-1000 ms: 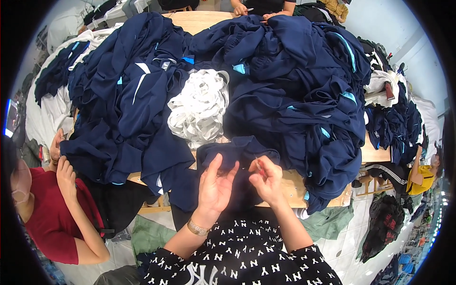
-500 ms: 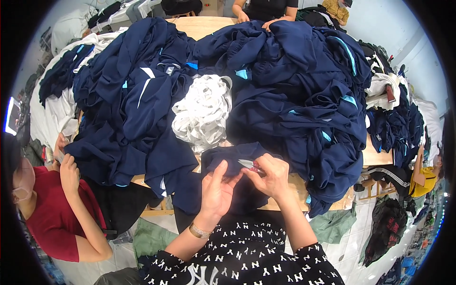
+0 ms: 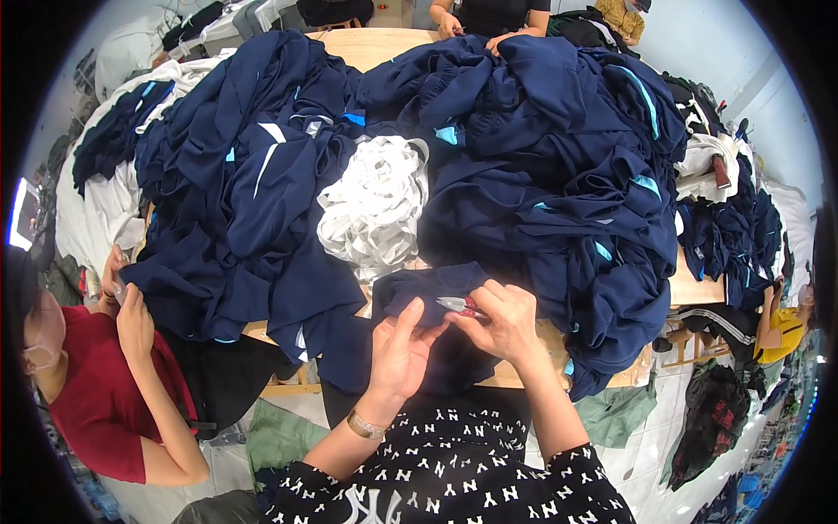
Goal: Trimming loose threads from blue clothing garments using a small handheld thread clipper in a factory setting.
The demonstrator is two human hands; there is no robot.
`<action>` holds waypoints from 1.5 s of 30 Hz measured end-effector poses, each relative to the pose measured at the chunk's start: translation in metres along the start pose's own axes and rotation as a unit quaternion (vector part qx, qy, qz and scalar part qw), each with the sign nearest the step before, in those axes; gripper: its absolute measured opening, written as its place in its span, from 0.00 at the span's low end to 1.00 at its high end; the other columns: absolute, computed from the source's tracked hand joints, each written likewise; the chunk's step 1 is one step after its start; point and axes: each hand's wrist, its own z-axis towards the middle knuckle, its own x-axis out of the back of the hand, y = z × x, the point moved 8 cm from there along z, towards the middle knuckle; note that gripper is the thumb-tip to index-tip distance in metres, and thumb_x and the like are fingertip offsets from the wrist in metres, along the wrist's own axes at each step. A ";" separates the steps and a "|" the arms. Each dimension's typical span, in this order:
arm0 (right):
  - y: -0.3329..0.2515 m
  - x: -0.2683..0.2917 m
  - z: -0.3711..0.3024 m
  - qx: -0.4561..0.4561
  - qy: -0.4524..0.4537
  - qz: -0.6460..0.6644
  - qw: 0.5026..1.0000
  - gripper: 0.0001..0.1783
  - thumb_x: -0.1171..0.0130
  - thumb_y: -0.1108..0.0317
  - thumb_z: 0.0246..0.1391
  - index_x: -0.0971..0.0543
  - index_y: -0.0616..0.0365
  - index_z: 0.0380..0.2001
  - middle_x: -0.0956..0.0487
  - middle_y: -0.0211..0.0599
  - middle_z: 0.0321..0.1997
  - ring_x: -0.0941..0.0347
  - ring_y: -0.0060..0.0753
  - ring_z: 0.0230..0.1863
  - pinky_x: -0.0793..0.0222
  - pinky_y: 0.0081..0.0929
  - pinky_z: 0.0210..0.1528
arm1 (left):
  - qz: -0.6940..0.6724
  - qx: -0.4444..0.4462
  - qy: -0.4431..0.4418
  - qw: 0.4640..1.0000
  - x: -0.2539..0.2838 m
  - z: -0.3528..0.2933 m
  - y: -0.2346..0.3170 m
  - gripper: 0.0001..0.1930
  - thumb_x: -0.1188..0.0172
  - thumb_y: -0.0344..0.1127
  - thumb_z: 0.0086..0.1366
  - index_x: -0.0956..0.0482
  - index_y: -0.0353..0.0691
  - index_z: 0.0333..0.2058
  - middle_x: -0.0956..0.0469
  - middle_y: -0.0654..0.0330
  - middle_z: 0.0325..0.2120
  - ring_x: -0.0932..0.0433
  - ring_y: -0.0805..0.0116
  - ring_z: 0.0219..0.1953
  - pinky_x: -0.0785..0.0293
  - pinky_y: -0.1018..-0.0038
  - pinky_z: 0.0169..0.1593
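Note:
In my right hand (image 3: 504, 321) is a pair of thread snips (image 3: 456, 305) with red handles and silvery blades, pointing left over the cloth. My left hand (image 3: 400, 351), with a gold watch at the wrist, grips the edge of a navy garment (image 3: 406, 293) between thumb and fingers. Both hands nearly meet, the right fingertips close to the left ones. The garment lies bunched at the near table edge and hangs down in front of me. Cloth and fingers hide where the left fingertips pinch it.
Navy garment heaps with light blue trim rise at left (image 3: 236, 175) and right (image 3: 541, 175). Between them sits a pile of white elastic bands (image 3: 371, 205) on the wooden table (image 3: 375, 48). Co-workers are at left in red (image 3: 105, 393), across the table, and at far right in yellow (image 3: 779, 327).
The snips have tilted slightly in my right hand, showing more of the red handles. Both my hands stay in nearly the same place on the navy garment.

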 end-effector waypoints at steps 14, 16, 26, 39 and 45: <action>-0.004 -0.008 -0.020 -0.198 0.083 0.254 0.943 0.15 0.32 0.75 0.40 0.23 0.60 0.34 0.25 0.28 0.25 0.35 0.13 0.23 0.37 0.13 0.25 | -0.011 0.005 -0.006 1.000 -0.002 0.003 -0.004 0.12 0.50 0.40 0.66 0.23 0.39 0.39 0.22 0.61 0.38 0.25 0.70 0.41 0.28 0.70 0.48; -0.012 -0.007 -0.019 -0.163 0.062 0.185 0.967 0.20 0.37 0.81 0.35 0.23 0.60 0.37 0.25 0.34 0.24 0.31 0.21 0.19 0.35 0.18 0.23 | -0.012 -0.013 -0.008 1.000 0.001 0.003 -0.006 0.10 0.47 0.37 0.65 0.23 0.36 0.36 0.22 0.59 0.36 0.24 0.72 0.38 0.28 0.73 0.45; -0.009 -0.003 -0.022 -0.184 0.148 0.202 0.950 0.09 0.40 0.79 0.45 0.25 0.61 0.33 0.29 0.25 0.19 0.38 0.12 0.18 0.42 0.14 0.19 | 0.020 -0.049 0.024 0.998 -0.002 -0.001 -0.005 0.09 0.49 0.31 0.66 0.24 0.35 0.27 0.23 0.62 0.30 0.25 0.75 0.33 0.28 0.67 0.50; -0.020 -0.008 -0.015 -0.125 0.103 0.111 0.981 0.14 0.37 0.80 0.37 0.26 0.60 0.32 0.25 0.32 0.22 0.30 0.22 0.18 0.36 0.18 0.20 | 0.057 -0.094 -0.017 0.994 0.001 -0.004 -0.006 0.10 0.49 0.33 0.66 0.23 0.32 0.34 0.22 0.60 0.34 0.26 0.75 0.36 0.30 0.77 0.44; 0.017 -0.020 -0.039 -0.344 0.168 0.396 0.834 0.02 0.46 0.76 0.55 0.26 0.63 0.31 0.31 0.15 0.22 0.42 0.02 0.22 0.46 0.05 0.22 | -0.016 -0.064 -0.006 0.998 -0.001 0.005 0.002 0.14 0.54 0.39 0.68 0.25 0.35 0.38 0.22 0.59 0.36 0.23 0.72 0.39 0.26 0.71 0.50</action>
